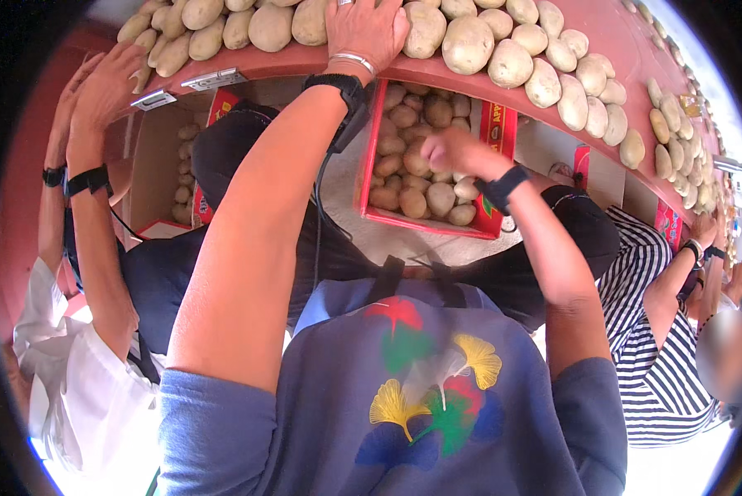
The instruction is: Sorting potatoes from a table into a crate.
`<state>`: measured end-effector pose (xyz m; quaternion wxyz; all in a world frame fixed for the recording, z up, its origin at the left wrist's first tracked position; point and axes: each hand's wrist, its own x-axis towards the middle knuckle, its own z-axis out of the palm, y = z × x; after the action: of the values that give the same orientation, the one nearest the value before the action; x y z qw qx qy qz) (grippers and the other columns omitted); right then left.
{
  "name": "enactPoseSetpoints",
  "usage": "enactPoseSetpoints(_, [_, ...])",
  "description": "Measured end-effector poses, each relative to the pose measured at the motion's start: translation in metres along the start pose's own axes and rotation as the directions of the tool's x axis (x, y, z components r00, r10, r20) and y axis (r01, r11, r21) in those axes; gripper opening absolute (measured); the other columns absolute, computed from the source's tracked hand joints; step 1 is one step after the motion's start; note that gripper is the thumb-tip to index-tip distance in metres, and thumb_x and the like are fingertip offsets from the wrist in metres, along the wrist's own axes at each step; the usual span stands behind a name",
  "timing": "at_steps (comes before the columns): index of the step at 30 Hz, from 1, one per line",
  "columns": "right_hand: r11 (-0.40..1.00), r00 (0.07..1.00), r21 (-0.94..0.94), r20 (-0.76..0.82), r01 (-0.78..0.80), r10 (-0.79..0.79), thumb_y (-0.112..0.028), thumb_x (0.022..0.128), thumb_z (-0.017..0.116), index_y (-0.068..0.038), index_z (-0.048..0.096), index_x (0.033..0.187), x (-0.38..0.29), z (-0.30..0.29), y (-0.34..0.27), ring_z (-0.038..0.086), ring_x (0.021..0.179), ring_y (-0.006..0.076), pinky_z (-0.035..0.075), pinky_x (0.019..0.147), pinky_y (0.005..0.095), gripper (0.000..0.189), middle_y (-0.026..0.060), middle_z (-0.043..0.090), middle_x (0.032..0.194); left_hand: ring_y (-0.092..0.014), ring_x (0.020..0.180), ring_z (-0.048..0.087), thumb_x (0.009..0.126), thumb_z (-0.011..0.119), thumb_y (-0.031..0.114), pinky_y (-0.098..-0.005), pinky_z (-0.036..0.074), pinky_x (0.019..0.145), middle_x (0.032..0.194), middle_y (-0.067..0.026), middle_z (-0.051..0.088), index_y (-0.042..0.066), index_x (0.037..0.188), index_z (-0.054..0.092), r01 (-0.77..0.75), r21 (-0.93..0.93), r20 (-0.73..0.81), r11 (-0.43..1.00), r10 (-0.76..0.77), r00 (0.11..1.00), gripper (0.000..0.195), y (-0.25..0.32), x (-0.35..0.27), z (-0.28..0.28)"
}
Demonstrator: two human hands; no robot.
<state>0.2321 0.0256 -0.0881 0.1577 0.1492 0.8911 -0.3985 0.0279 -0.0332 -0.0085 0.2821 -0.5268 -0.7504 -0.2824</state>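
Potatoes (468,44) lie in a thick band along the red tabletop (296,59) before me. My left hand (366,34) reaches among them at the table's edge, back upward, with a ring and a silver bracelet. The top of the picture cuts off its fingers, so whatever they grip is hidden. Lower down, my right hand (456,152) is over an open red cardboard box (366,167) of potatoes (440,197). Motion blurs it and its fingers look curled; I cannot tell if it holds a potato. Both my wrists wear black straps.
The box stands on the floor between my knees. Another cardboard box (154,155) with potatoes is under the table at left. Metal hinges (214,79) sit on the table's edge. Co-workers sit close on both sides, a hand (101,90) at left and striped clothing (641,372) at right.
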Motion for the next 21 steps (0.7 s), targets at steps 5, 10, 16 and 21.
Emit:
enactPoseSetpoints(5, [0.978,0.983,-0.121,-0.055,0.168,-0.175,-0.032,0.073,0.052,-0.002,0.057,0.069,-0.009,0.077,0.018,0.053,0.063,0.0328,0.041,0.058,0.0448,0.031,0.0184,0.054,0.067,-0.031,0.108,0.046,0.076,0.053,0.022,-0.0446,0.038,0.086,0.118,-0.0095,0.05,0.022,0.107,0.059,0.024,0.049,-0.011,0.999,-0.024,1.0,0.031,-0.001,0.0,0.005])
enactPoseSetpoints(10, [0.929,0.968,-0.334,0.129,-0.162,0.215,-0.018,0.069,0.053,0.0,0.065,0.091,0.003,0.105,-0.009,0.059,0.095,0.0342,0.048,0.079,0.0423,0.031,0.0218,0.061,0.098,-0.033,0.113,0.042,0.076,0.053,0.02,-0.0445,0.034,0.091,0.124,-0.0115,0.046,0.018,0.107,0.058,0.065,-0.026,0.039,0.998,-0.064,0.997,0.032,0.005,0.003,-0.002])
enactPoseSetpoints(16, [0.892,0.925,-0.403,0.219,-0.204,0.311,-0.023,0.067,0.058,0.0,0.061,0.096,0.004,0.089,-0.02,0.059,0.095,0.0317,0.047,0.08,0.0382,0.038,0.0204,0.061,0.098,-0.032,0.114,0.041,0.075,0.053,0.018,-0.0439,0.033,0.092,0.125,-0.0109,0.044,0.017,0.109,0.057,0.083,-0.025,0.057,0.996,-0.081,0.995,0.034,0.01,0.005,-0.006])
enactPoseSetpoints(21, [0.973,0.981,0.193,0.17,-0.129,0.097,-0.029,0.063,0.065,0.0,0.05,0.11,-0.018,0.024,-0.038,0.058,0.093,0.0304,0.046,0.08,0.0333,0.057,0.0172,0.06,0.1,-0.032,0.116,0.04,0.075,0.053,0.019,-0.0442,0.032,0.093,0.126,-0.0107,0.044,0.015,0.118,0.051,0.095,-0.013,0.083,0.995,-0.094,0.992,0.043,0.01,0.006,-0.005])
